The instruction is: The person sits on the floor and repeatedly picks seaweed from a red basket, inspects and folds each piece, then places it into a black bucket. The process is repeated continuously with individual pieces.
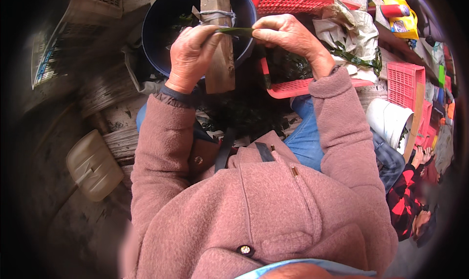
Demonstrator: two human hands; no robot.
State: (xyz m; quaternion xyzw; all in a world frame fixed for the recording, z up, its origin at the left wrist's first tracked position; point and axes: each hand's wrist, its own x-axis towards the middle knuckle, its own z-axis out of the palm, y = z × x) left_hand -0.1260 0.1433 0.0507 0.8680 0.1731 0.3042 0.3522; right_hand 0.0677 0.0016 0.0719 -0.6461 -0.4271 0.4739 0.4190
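Observation:
Between my two hands a strip of dark green seaweed (236,31) is stretched out level. My left hand (192,55) pinches one end between thumb and fingers. The other end is in the pinch of my right hand (289,35). Just beneath the strip, a wooden plank (220,68) lies across a round dark blue tub (146,46), with a pale cloth tie (216,15) wound around it. Dark green scraps show inside the tub. Right of the plank, a red plastic basket (293,88) holds more dark seaweed, partly hidden by my right hand.
A white sack (348,26) with seaweed strips (361,60) on it lies at the upper right. Further right are a red crate (405,81), a tipped white bucket (386,118) and a seated person (405,202). A beige shovel blade (95,165) rests on the left.

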